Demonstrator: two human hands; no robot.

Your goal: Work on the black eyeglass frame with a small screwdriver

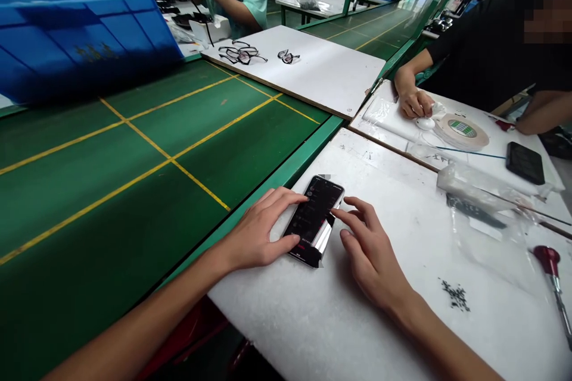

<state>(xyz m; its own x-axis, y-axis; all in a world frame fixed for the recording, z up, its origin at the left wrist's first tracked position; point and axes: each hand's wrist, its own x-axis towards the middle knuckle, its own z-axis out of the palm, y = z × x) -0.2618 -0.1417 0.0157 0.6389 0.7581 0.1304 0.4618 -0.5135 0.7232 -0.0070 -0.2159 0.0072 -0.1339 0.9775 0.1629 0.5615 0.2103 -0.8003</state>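
Note:
A phone [315, 214] with a dark, lit screen lies on the white tabletop [277, 315]. My left hand [261, 229] rests at its left side, fingers spread, with the thumb and a fingertip touching the phone's edge and screen. At the right side is my right hand [369, 244]; its fingers are apart and curved, and the index fingertip is at the screen's right edge. Neither hand is wrapped round anything.
Small dark screws [454, 294] and a red-handled screwdriver [552, 271] lie right, near plastic bags [491, 220]. A green conveyor [134, 190] runs left, with glasses [243, 55] on a board beyond and a blue bin [80, 36]. Another person's hand [415, 102] holds something white.

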